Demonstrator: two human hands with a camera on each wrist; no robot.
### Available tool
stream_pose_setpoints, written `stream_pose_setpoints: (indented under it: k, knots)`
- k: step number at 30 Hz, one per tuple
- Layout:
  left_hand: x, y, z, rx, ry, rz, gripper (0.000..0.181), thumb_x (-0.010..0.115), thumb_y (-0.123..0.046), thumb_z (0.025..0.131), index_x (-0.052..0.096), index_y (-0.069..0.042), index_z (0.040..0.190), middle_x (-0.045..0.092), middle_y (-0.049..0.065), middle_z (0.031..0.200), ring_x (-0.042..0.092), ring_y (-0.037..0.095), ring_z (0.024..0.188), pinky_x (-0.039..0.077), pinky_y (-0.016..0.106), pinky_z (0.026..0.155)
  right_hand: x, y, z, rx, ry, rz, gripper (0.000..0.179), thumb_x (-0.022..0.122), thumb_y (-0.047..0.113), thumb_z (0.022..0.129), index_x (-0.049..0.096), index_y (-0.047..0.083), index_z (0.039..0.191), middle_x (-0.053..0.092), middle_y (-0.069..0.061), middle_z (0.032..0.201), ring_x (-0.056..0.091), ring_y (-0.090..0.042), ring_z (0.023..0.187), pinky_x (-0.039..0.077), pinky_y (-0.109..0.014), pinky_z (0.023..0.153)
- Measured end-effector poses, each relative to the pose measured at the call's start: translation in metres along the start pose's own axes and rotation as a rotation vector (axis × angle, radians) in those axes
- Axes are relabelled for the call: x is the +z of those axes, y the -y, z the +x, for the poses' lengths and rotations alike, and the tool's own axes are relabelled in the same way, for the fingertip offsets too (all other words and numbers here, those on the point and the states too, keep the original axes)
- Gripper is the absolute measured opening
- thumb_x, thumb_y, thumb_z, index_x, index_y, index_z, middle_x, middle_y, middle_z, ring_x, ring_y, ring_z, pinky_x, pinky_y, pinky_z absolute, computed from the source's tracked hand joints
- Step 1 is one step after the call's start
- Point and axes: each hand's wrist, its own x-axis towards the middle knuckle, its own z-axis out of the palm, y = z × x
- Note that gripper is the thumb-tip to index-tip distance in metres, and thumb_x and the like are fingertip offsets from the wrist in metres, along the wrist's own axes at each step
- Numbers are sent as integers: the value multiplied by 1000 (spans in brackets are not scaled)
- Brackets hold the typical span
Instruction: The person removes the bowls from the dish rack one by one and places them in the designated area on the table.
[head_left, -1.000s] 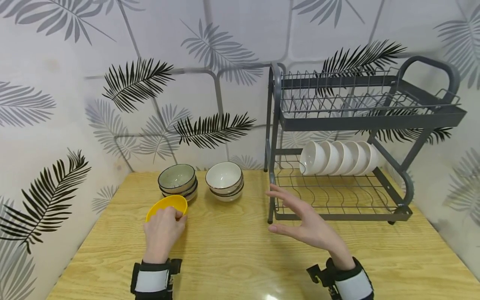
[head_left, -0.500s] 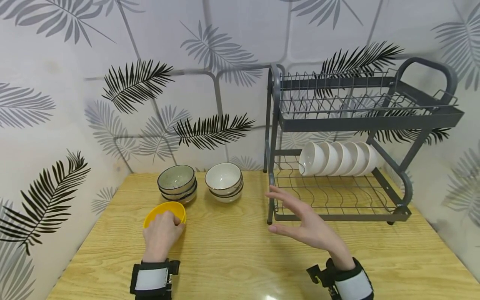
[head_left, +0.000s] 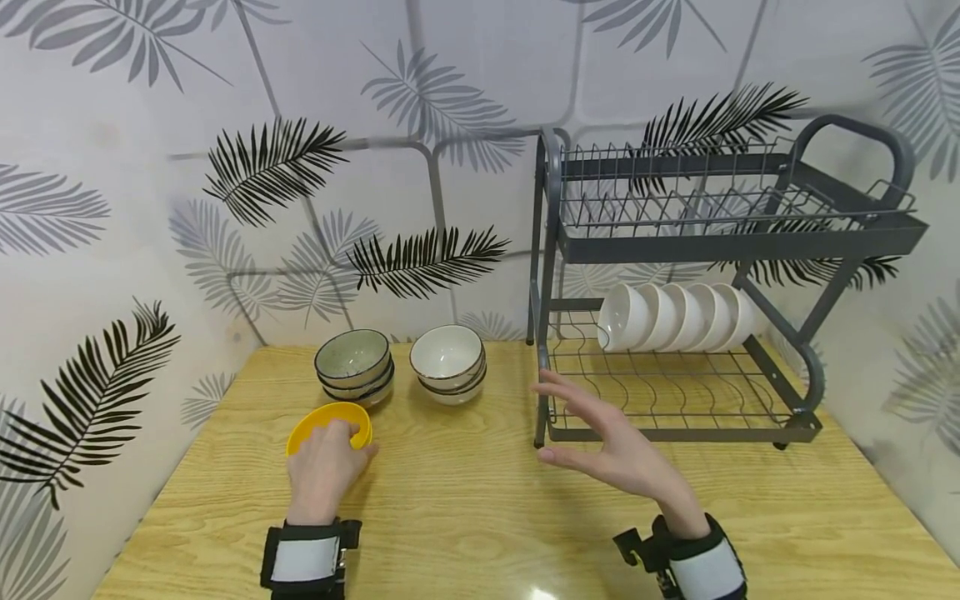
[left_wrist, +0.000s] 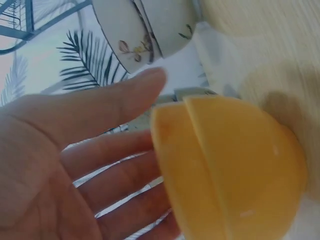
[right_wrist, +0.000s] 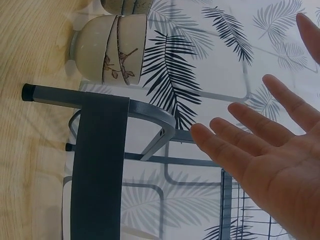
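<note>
Two nested yellow bowls [head_left: 330, 417] rest on the table at the left, their rims staggered in the left wrist view. My left hand [head_left: 326, 471] is at their near rim. In the left wrist view its thumb [left_wrist: 135, 92] stands apart from the yellow bowls [left_wrist: 240, 165], while the fingers [left_wrist: 125, 185] extend toward the far side of the rim, their tips hidden. My right hand [head_left: 615, 446] hovers with spread fingers before the dish rack's left front post, holding nothing. Behind the yellow bowls stands a stack of grey-green bowls [head_left: 352, 360]; to its right, a stack of white bowls [head_left: 447, 358].
A dark grey two-tier dish rack [head_left: 742, 248] stands at the right. Several white bowls [head_left: 626, 318] sit on edge in a row on its lower tier. A leaf-patterned wall [head_left: 465, 100] runs behind the wooden table [head_left: 465, 517].
The yellow bowls came down and nearer to me with my left hand. Since then, the left thumb has moved away from the rim. My right hand has stayed put.
</note>
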Motion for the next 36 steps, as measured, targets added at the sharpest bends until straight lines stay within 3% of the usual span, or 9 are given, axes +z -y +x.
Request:
stream_pose_setpoints:
  k: [2,5,8,11,21,29,36]
  knots:
    - [-1,-4,0,35,-27,-21,40,76,-27,78,71,-2,108,69,17,91,60,29,68,45,37,44,0,-1,1,9,-14,2,65,72,18,86,42,11,143,25,-16,155,26,-35,138,28,-64,106]
    - [1,-11,1,117,-58,-57,53,75,-27,80,64,0,123,62,21,124,60,39,100,56,51,69,-1,-2,2,21,-39,4,66,72,17,85,42,10,143,25,-17,155,25,-35,138,27,-63,107]
    - [4,-16,1,205,-95,-83,58,76,-27,79,61,1,127,52,22,136,43,42,126,39,59,101,-2,-4,3,21,-71,-2,67,72,15,85,41,6,143,26,-18,154,26,-36,137,27,-63,107]
    - [7,-21,1,272,-123,-81,57,77,-27,78,62,3,124,52,24,135,37,42,130,22,59,112,-5,-8,4,20,-105,-24,66,72,14,84,42,5,143,27,-18,153,27,-36,137,28,-64,107]
    - [17,-33,1,366,-75,-133,57,74,-26,81,59,3,128,46,26,140,29,43,135,18,60,113,-13,-19,5,50,-208,-85,64,71,10,85,42,0,141,34,-22,148,30,-40,134,28,-66,105]
    - [20,-33,2,479,-40,-187,57,73,-25,83,56,-1,132,45,23,142,25,40,137,15,58,115,-26,-31,12,67,-281,-229,61,71,10,85,44,-2,138,40,-25,144,36,-42,130,35,-65,101]
    - [20,-34,2,509,-20,-193,57,72,-24,84,55,0,132,40,23,146,26,40,137,16,59,114,-44,-33,18,132,-246,-371,61,69,15,87,42,-3,140,36,-30,145,32,-47,130,31,-68,101]
